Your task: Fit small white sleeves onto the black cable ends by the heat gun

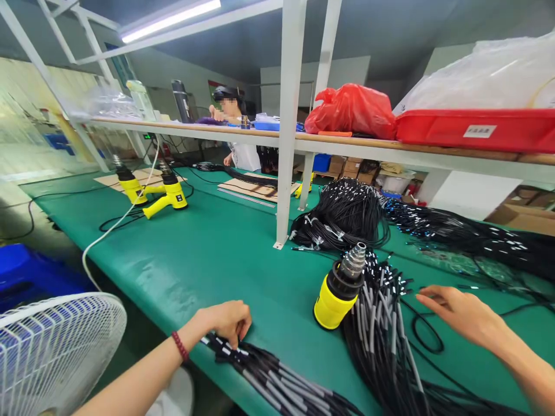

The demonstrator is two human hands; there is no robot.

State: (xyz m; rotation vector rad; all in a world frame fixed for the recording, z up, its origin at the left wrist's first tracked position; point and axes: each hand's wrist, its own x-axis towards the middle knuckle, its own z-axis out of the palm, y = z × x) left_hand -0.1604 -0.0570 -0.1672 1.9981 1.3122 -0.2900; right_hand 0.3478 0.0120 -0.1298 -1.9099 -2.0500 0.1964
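My left hand (229, 321), with a dark red bead bracelet at the wrist, is over the end of a bundle of black cables (277, 375) with grey sleeves and white tags. Its fingers are curled down and pinched at the tagged cable ends. My right hand (462, 312) hovers at the right, fingers stretched out and nothing visible in them. Close to its fingertips lie the tagged ends of a second black cable bundle (381, 323) with grey sleeves. Between the hands a yellow heat gun (337, 294) stands nozzle up, touching or overlapping that second bundle.
Two more yellow heat guns (171, 193) stand on the green table (208, 260) at the left. Coiled black cables (347, 214) are heaped behind a white post (287, 127). A shelf holds a red tray (472, 133). A white fan (60, 352) is lower left; a person (243, 153) sits opposite.
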